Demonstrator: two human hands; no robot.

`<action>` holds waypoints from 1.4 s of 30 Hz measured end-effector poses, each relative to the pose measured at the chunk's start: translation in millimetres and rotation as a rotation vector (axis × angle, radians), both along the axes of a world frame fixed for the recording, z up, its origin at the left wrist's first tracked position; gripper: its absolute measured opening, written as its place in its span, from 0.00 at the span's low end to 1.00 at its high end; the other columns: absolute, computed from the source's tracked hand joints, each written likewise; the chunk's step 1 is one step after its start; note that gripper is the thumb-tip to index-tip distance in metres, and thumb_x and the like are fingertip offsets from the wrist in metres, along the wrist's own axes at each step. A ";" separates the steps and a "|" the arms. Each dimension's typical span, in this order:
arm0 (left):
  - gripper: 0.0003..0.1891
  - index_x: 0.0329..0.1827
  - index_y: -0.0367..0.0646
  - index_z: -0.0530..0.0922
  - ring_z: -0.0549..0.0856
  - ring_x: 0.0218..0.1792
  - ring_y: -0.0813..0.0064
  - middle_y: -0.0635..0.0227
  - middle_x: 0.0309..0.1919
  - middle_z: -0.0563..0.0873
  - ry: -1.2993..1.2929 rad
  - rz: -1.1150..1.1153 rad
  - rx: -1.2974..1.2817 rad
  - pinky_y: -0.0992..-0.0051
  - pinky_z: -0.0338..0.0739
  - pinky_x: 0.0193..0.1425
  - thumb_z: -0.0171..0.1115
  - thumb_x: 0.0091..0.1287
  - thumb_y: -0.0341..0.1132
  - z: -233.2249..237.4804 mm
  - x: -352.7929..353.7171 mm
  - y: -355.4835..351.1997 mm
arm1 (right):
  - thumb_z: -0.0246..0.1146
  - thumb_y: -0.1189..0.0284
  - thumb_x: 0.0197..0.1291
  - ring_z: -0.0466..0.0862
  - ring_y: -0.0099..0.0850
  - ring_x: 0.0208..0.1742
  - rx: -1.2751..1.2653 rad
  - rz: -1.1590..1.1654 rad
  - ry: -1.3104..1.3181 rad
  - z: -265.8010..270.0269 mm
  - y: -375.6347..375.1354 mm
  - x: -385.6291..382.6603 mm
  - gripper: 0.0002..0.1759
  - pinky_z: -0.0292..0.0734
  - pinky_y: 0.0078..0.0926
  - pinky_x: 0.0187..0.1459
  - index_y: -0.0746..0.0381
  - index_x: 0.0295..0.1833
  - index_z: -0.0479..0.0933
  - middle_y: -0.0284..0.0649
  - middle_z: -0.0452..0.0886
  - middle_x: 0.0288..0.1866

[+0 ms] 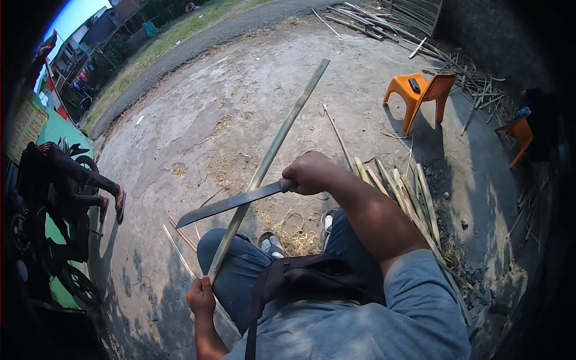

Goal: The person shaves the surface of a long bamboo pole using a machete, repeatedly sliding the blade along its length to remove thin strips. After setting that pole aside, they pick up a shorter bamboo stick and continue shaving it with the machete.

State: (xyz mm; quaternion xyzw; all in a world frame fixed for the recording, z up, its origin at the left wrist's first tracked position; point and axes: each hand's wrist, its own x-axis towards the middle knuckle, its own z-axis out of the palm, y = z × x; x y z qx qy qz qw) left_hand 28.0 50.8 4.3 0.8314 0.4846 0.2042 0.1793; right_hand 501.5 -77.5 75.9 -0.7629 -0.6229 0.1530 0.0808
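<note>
My right hand point(312, 173) is closed round the handle of a machete point(231, 204), its long dark blade pointing left. The blade lies across a long bamboo strip point(282, 135), overlapping it in this view. With my left hand point(201, 297) I grip the lower end of that strip beside my left knee. From there the strip slants up and to the right, away from me, past my jeans-clad leg point(231, 255). Thin bamboo slivers point(180, 249) lie on the ground left of my knee.
Split bamboo pieces point(411, 198) lie in a bundle by my right side. An orange plastic chair point(414, 96) with a black object point(414, 85) on its seat stands ahead right. More bamboo point(372, 24) is piled at the back. A person point(66, 174) is beside a motorcycle point(78, 282) at left.
</note>
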 end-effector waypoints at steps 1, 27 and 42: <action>0.28 0.27 0.38 0.79 0.81 0.22 0.56 0.55 0.18 0.79 -0.003 -0.006 -0.004 0.58 0.73 0.31 0.59 0.79 0.54 -0.6 -1.3 0.4 | 0.71 0.62 0.57 0.89 0.44 0.48 0.016 -0.021 0.043 1.9 -1.1 1.8 0.11 0.83 0.45 0.49 0.49 0.46 0.87 0.41 0.89 0.41; 0.30 0.27 0.38 0.78 0.81 0.22 0.54 0.54 0.18 0.80 -0.120 -0.005 -0.001 0.59 0.73 0.30 0.58 0.79 0.56 -18.8 -3.8 -0.5 | 0.73 0.62 0.62 0.89 0.38 0.47 0.243 -0.411 0.404 -17.7 -19.5 59.1 0.16 0.81 0.38 0.51 0.57 0.53 0.87 0.43 0.90 0.44; 0.28 0.28 0.37 0.78 0.77 0.24 0.71 0.61 0.18 0.78 -0.152 -0.038 -0.095 0.65 0.71 0.30 0.59 0.80 0.54 -19.5 -8.1 5.5 | 0.68 0.64 0.57 0.89 0.45 0.43 0.124 0.037 -0.021 -7.0 -0.6 5.2 0.08 0.83 0.46 0.45 0.51 0.42 0.85 0.42 0.88 0.36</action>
